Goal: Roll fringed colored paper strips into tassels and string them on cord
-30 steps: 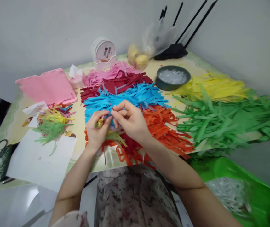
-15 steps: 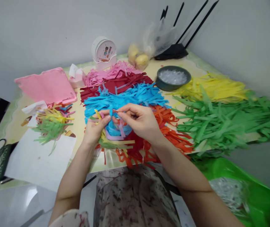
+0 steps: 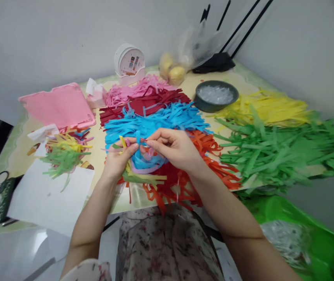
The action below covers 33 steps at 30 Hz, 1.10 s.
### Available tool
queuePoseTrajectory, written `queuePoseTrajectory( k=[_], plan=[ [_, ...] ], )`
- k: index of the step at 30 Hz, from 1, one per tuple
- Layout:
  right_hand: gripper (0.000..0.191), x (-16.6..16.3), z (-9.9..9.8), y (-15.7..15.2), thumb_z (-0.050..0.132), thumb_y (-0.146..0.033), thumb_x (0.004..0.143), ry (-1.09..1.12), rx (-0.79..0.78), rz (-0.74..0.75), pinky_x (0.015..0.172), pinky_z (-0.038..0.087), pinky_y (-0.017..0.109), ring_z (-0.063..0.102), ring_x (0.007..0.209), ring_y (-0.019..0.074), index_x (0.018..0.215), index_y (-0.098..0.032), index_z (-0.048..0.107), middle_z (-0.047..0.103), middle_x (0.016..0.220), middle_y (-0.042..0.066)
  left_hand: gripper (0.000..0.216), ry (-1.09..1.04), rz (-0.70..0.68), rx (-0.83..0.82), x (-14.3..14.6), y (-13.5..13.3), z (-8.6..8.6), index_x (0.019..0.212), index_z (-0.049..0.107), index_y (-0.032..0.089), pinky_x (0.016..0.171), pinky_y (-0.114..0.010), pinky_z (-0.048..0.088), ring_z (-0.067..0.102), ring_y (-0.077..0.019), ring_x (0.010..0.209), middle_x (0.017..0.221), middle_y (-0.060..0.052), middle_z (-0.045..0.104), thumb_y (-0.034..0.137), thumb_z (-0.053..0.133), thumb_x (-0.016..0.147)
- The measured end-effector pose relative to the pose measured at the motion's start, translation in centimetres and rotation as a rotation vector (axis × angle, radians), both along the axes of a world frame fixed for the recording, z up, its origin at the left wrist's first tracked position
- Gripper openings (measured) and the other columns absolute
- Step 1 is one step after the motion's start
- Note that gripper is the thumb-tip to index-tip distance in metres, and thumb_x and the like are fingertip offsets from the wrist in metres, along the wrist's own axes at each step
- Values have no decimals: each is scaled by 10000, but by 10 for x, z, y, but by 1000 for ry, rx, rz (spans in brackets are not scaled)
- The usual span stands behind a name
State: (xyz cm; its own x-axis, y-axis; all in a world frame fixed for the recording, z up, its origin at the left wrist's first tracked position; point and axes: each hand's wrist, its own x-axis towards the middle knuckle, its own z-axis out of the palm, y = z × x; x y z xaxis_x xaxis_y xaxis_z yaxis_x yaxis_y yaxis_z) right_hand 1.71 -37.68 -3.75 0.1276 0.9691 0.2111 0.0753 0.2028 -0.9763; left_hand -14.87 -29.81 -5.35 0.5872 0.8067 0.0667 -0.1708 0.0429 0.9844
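My left hand (image 3: 117, 160) pinches a small bundle of mixed paper strips (image 3: 143, 171): yellow, green, lilac and blue, hanging down toward the table's front edge. My right hand (image 3: 175, 148) meets it fingertip to fingertip and pinches a thin red strip at the top of that bundle. Both hands hover over piles of blue strips (image 3: 155, 119) and orange strips (image 3: 213, 156). Dark red strips (image 3: 143, 103) and pink strips (image 3: 131, 90) lie farther back.
Green strips (image 3: 272, 152) and yellow strips (image 3: 272, 107) fill the right side. A dark bowl (image 3: 202, 104) stands behind. On the left lie a pink case (image 3: 57, 107), a mixed strip bundle (image 3: 63, 152), white paper (image 3: 46, 199) and scissors (image 3: 1, 197). A green bin (image 3: 324, 242) sits low right.
The bundle's strips dropped and spread below my left hand. My right hand shifted slightly right, still pinching at the bundle's top. The view drifted slightly.
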Motion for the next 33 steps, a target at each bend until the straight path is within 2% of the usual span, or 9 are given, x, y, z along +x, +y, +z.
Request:
queuePoseTrajectory(
  k=[7,11,13,16,18,21,25,28,33],
  plan=[
    [444,6,-3,6,819,-452,766,152,-133,64,437,362,206,495,429,90,1043,-191,590,597,513,-77,278,71,-191,80,0,3,-4,783,785,161,768,-319,584,733,-218,788,798,-65,767,433,788,838],
    [358,10,-3,10,836,-473,738,136,-174,171,455,411,222,535,473,95,800,-176,646,644,575,-14,326,92,-200,32,3,3,-7,731,763,152,762,-328,593,726,-210,736,729,-56,753,468,838,767],
    [319,10,-2,9,860,-424,713,149,-87,73,464,416,222,535,514,82,729,-182,653,658,671,4,349,109,-152,-29,3,2,-9,769,762,156,732,-335,599,724,-208,692,685,-45,744,479,878,707],
    [280,13,5,6,808,-418,786,242,62,-144,382,282,210,404,465,44,815,-226,607,634,772,-22,377,165,-140,-86,2,1,-9,816,764,154,717,-354,603,732,-228,680,684,-57,752,475,899,671],
    [267,20,13,1,737,-432,871,321,222,-309,360,201,214,314,422,49,889,-262,532,566,691,-64,379,200,-132,-65,1,2,-6,857,781,147,724,-353,603,743,-238,719,784,-83,784,462,893,679],
    [247,28,24,-7,732,-390,899,289,481,-537,376,216,224,309,413,64,904,-268,517,424,571,-97,395,157,-52,-15,-1,4,0,961,784,154,753,-332,602,752,-234,807,981,-99,800,429,884,697],
    [203,13,21,-8,748,-373,877,-88,222,-251,464,338,225,446,490,73,880,-212,625,527,609,-58,334,51,-36,29,-2,3,2,895,707,170,706,-255,565,707,-163,753,845,-38,759,367,895,702],
    [136,-7,10,1,678,-313,899,-221,95,-63,521,369,226,492,527,85,938,-183,688,586,615,-40,390,37,-84,-5,-1,1,-3,849,633,179,648,-226,533,652,-124,676,758,16,680,343,930,656],
    [156,-16,0,13,647,-330,872,-140,28,-119,496,351,223,491,503,90,873,-175,662,591,594,-36,400,49,-95,-34,2,-1,-4,814,615,182,638,-242,541,646,-128,642,727,24,652,380,924,656]
  ],
)
